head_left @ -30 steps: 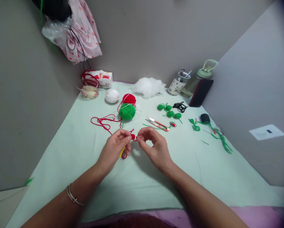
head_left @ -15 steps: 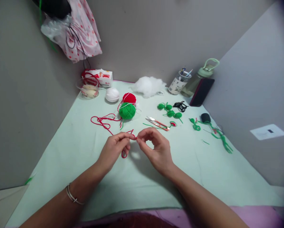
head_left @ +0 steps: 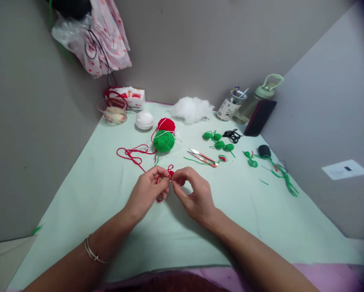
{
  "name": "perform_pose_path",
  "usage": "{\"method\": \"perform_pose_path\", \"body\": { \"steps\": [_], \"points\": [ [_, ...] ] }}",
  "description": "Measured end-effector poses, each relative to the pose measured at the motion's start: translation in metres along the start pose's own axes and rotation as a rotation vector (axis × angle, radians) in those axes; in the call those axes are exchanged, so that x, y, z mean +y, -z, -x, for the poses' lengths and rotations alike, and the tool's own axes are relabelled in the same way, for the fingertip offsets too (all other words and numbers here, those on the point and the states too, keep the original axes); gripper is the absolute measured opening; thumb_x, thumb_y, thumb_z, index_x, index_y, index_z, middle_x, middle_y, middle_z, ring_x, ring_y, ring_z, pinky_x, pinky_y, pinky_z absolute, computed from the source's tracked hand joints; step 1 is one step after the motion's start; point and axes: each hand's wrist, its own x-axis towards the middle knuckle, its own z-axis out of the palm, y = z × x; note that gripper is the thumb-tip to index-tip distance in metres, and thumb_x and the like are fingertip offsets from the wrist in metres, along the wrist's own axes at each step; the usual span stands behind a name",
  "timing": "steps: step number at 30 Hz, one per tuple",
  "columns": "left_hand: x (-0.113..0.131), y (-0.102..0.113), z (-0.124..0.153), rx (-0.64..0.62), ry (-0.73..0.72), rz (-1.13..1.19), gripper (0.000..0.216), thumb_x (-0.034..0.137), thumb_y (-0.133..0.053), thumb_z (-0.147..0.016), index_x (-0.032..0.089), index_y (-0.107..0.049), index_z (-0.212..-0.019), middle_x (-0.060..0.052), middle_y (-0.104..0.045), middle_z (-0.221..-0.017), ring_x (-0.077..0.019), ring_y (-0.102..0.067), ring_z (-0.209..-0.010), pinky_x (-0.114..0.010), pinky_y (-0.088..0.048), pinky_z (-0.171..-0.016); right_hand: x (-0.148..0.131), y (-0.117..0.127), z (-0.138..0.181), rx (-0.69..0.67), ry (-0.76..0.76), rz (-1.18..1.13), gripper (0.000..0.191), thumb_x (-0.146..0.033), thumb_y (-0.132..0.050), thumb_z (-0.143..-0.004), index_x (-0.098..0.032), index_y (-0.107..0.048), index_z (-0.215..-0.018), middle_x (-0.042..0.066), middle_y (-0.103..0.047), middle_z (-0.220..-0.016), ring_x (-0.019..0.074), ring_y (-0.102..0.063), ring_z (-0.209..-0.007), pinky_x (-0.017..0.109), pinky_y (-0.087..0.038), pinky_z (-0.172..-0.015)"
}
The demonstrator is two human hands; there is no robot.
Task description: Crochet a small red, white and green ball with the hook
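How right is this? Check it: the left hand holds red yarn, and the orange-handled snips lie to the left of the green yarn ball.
The side is wrong: the head view shows the orange-handled snips lying to the right of the green yarn ball. The left hand does hold red yarn.

A table spread with smooth, pale mint-green cloth (head_left: 248, 235) carries, along its far edge, a clear round plastic tub (head_left: 124, 117), a red-and-white paper tissue packet (head_left: 136, 97), fluffy white stuffing (head_left: 190, 109) and a translucent green plastic bottle (head_left: 248, 107). Nearer lie a round white yarn ball (head_left: 144, 121), a round green yarn ball (head_left: 164, 141) just before a red one (head_left: 166, 124), loose thin red yarn loops (head_left: 129, 153), orange-handled metal snips (head_left: 207, 158) and a black claw clip (head_left: 231, 136).
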Motion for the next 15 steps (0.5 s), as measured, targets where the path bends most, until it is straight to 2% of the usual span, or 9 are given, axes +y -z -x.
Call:
{"method": "perform_pose_path", "body": {
  "steps": [4, 7, 10, 15],
  "points": [
    [0.0017, -0.0033, 0.002, 0.029, -0.049, -0.082, 0.016, 0.03, -0.069, -0.084, 0.022, -0.058, -0.091, 0.008, -0.06, -0.056, -0.0098, -0.052, -0.045, -0.021, -0.04, -0.046, -0.0005, -0.0016, -0.0009, 0.03, 0.046, 0.077, 0.016, -0.008, -0.059, -0.097, -0.024, -0.06, -0.097, 0.002, -0.07, -0.082, 0.0154, -0.067, -0.072, 0.027, -0.057, -0.065],
    [0.0042, -0.0069, 0.0034, 0.033, -0.086, -0.122, 0.016, 0.032, -0.067, -0.084, 0.022, -0.056, -0.091, 0.009, -0.058, -0.056, -0.0096, -0.05, -0.045, -0.021, -0.041, -0.045, 0.0, -0.001, -0.0008, 0.046, 0.212, 0.21, 0.018, -0.005, -0.057, -0.099, -0.023, -0.062, -0.101, 0.003, -0.073, -0.082, 0.0174, -0.067, -0.074, 0.029, -0.056, -0.067],
    [0.0048, -0.0093, 0.0045, 0.031, -0.101, -0.115, 0.017, 0.031, -0.069, -0.081, 0.022, -0.055, -0.088, 0.011, -0.054, -0.056, -0.0088, -0.048, -0.046, -0.021, -0.041, -0.047, 0.0024, 0.0008, 0.0005, -0.003, 0.337, 0.276, 0.025, -0.003, -0.052, -0.099, -0.024, -0.064, -0.108, 0.005, -0.075, -0.084, 0.0197, -0.068, -0.078, 0.033, -0.057, -0.074],
    [0.0006, -0.0096, 0.0053, 0.016, -0.13, -0.185, 0.017, 0.035, -0.066, -0.086, 0.023, -0.054, -0.089, 0.01, -0.052, -0.057, -0.0099, -0.048, -0.048, -0.022, -0.041, -0.048, 0.0047, 0.0014, 0.0014, -0.06, 0.322, 0.334, 0.029, -0.005, -0.049, -0.101, -0.024, -0.065, -0.114, 0.008, -0.078, -0.094, 0.0217, -0.069, -0.084, 0.036, -0.058, -0.079]
  ]
}}
